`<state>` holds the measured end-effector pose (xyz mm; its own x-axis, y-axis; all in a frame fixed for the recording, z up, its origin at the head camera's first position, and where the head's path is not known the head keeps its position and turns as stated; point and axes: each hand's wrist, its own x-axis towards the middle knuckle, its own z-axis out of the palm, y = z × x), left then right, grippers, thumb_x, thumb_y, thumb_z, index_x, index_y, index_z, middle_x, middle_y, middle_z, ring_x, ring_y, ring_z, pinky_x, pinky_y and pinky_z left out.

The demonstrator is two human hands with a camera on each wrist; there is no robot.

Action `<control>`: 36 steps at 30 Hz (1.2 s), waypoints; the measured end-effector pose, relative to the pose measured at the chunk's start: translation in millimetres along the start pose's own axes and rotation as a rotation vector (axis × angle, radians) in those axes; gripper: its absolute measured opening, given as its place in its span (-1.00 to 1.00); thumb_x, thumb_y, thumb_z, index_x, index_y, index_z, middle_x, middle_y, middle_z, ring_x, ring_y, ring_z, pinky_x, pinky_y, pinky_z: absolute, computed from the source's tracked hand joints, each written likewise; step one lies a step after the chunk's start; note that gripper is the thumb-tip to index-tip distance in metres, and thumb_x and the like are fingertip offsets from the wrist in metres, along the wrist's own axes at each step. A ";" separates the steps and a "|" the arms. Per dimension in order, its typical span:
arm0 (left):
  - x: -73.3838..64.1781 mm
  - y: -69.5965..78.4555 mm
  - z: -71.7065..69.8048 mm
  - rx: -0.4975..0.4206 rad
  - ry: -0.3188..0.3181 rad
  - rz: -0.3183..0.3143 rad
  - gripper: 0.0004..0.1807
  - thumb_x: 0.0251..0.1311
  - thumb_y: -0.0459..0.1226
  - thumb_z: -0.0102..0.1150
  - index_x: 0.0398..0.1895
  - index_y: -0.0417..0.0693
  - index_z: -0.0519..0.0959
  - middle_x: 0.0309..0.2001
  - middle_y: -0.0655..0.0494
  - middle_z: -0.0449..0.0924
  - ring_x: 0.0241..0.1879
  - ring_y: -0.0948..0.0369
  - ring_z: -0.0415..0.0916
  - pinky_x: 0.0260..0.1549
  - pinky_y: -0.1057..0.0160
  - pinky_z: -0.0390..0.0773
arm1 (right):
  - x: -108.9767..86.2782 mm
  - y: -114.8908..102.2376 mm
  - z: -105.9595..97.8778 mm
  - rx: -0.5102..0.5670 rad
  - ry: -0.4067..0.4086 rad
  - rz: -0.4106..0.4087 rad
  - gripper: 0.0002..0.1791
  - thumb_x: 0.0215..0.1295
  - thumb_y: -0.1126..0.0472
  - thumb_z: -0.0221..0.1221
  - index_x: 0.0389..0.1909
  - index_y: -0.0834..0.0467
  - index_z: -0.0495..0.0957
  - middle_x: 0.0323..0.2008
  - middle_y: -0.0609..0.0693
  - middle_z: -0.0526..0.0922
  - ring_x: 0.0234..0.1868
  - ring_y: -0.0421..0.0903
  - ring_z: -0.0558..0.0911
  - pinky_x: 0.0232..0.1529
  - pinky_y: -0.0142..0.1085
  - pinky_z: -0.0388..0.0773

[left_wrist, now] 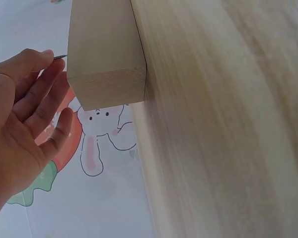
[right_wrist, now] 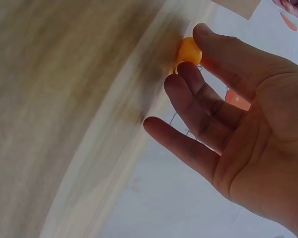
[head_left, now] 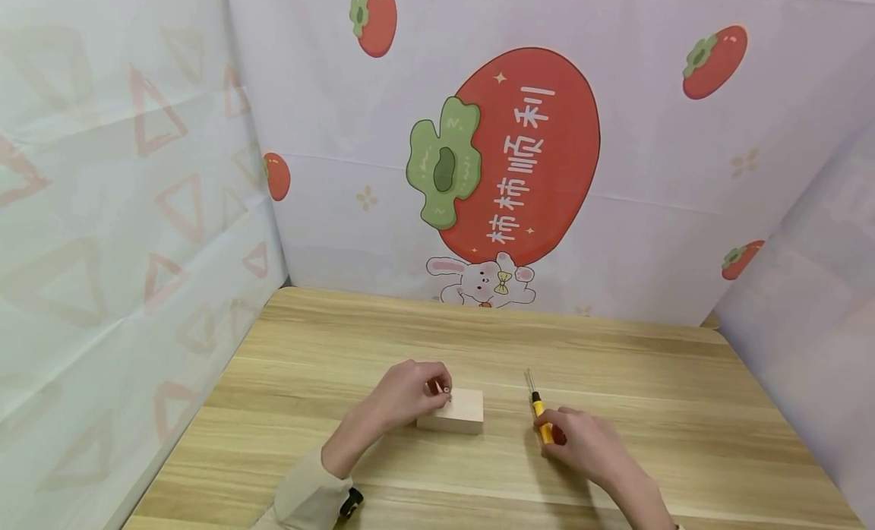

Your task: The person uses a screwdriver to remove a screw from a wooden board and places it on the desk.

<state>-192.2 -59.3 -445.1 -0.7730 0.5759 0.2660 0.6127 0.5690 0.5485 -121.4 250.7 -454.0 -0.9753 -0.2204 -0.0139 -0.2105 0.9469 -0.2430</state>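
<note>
My left hand (head_left: 410,397) pinches a small dark screw (left_wrist: 60,57) between thumb and fingertip, its pointed end towards a pale wooden block (head_left: 459,414). That block lies flat on the table; in the left wrist view a thin gap shows between the screw's tip and the block (left_wrist: 107,44). To the right of the block, my right hand (head_left: 586,443) holds a screwdriver (head_left: 542,420) by its yellow handle, with thumb and fingers. Its metal shaft points away, towards the back of the table. In the right wrist view only the handle's rounded end (right_wrist: 190,51) shows.
The wood-grain table (head_left: 328,348) runs back to a white cloth (head_left: 328,234) printed with persimmons and a rabbit. A cloth with triangles (head_left: 137,211) hangs along the left side, and another pale cloth (head_left: 807,287) along the right.
</note>
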 end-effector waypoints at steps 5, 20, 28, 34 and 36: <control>-1.9 -1.4 0.7 -0.027 0.046 0.004 -0.89 0.15 -0.32 0.33 -0.34 0.08 0.60 -0.35 0.29 0.65 -0.36 0.42 0.57 -0.36 0.46 0.56 | -0.6 0.0 1.3 0.010 0.006 -0.004 -0.69 0.00 0.12 0.46 -0.20 -0.17 0.67 -0.54 -0.30 0.34 -0.52 -0.34 0.28 -0.51 -0.44 0.16; -6.8 -4.5 -2.5 -0.145 0.108 0.077 -0.85 0.13 -0.47 0.29 -0.27 -0.08 0.65 -0.28 0.21 0.62 -0.29 0.34 0.59 -0.23 0.30 0.68 | -1.7 -2.7 -0.9 0.043 -0.036 0.029 -0.66 0.01 0.13 0.47 -0.14 -0.13 0.68 -0.51 -0.27 0.37 -0.50 -0.29 0.31 -0.51 -0.43 0.18; -10.2 -9.6 -4.4 -0.171 0.140 0.083 -0.75 0.11 -0.52 0.25 -0.17 -0.09 0.68 -0.25 0.04 0.63 -0.28 0.32 0.58 -0.23 0.20 0.68 | -2.5 -0.7 -0.9 0.045 -0.030 -0.001 -0.66 0.03 0.14 0.45 -0.13 -0.11 0.67 -0.50 -0.28 0.37 -0.49 -0.31 0.30 -0.51 -0.43 0.20; -12.8 -14.9 -7.2 -0.188 0.191 0.097 -0.65 0.06 -0.58 0.23 -0.13 -0.07 0.67 -0.21 -0.03 0.62 -0.30 0.31 0.58 -0.25 0.13 0.69 | -2.8 0.3 -0.8 0.047 -0.029 -0.020 -0.66 0.03 0.14 0.45 -0.12 -0.10 0.67 -0.51 -0.29 0.37 -0.49 -0.33 0.30 -0.50 -0.43 0.21; -14.2 -16.8 -8.5 -0.194 0.201 0.102 -0.62 0.03 -0.60 0.23 -0.10 -0.11 0.66 -0.19 -0.06 0.61 -0.31 0.29 0.58 -0.25 0.13 0.69 | -3.2 0.2 -0.8 0.045 -0.032 -0.018 -0.66 0.03 0.14 0.45 -0.12 -0.10 0.67 -0.50 -0.29 0.38 -0.49 -0.33 0.31 -0.51 -0.43 0.21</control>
<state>-192.9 -82.0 -451.5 -0.7383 0.4851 0.4685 0.6607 0.3807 0.6470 -118.3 251.8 -453.2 -0.9685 -0.2456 -0.0404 -0.2242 0.9314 -0.2867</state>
